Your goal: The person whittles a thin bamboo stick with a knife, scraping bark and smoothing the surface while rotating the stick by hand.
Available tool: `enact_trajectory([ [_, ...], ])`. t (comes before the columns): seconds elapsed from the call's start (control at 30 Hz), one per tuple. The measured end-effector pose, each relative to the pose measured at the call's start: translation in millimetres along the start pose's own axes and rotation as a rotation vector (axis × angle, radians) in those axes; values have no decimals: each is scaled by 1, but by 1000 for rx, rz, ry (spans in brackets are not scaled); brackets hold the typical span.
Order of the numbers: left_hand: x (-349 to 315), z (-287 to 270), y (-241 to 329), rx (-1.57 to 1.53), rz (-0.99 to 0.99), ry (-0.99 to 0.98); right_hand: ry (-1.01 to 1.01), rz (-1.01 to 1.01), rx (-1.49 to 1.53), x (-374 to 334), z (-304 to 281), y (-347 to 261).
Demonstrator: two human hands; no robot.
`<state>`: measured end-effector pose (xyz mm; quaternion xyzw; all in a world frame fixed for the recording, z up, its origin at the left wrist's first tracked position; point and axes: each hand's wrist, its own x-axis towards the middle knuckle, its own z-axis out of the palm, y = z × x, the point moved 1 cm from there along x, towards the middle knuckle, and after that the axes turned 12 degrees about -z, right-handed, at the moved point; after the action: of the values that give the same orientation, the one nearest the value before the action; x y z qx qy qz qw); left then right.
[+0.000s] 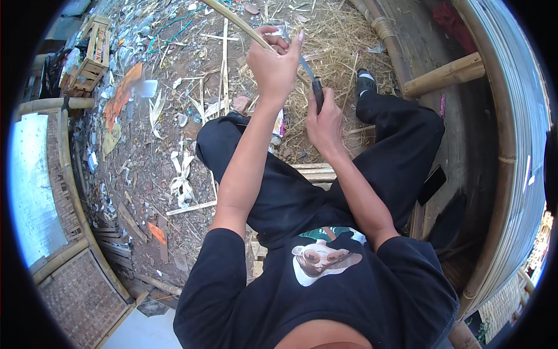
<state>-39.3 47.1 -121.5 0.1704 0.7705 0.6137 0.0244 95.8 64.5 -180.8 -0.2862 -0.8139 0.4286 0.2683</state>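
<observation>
My left hand (273, 68) is closed around a long, thin bamboo strip (237, 21), which slants up and to the left out of view. In my right hand (326, 125) is a knife, its dark handle (317, 92) gripped in closed fingers. The narrow blade (307, 69) points up toward my left hand and lies close beside the strip. Whether the blade touches the strip I cannot tell. Both hands are held out in front of my knees, above the littered ground.
Dry straw and shavings (334, 43) cover the ground ahead. Cut strips (225, 64) and pale peelings (182, 177) lie to the left, beyond which stands a wooden crate (96, 55). A dark phone (432, 185) rests on the wooden ledge at my right, near a bamboo post (444, 75).
</observation>
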Motion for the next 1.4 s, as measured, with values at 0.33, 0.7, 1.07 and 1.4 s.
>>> enact_trajectory([
  [0.33, 3, -7, -1, 74, -61, -42, 42, -146, -133, 1, -4, -1],
  [0.7, 9, -3, -17, -11, -12, -47, 20, -256, -39, 1, -12, 6],
  [1.07, 4, -7, -12, -51, -78, -104, 35, 124, 113, 6, -6, 21],
  [1.4, -6, -3, -4, -807, 12, -258, -247, 308, -218, -32, 46, 89],
])
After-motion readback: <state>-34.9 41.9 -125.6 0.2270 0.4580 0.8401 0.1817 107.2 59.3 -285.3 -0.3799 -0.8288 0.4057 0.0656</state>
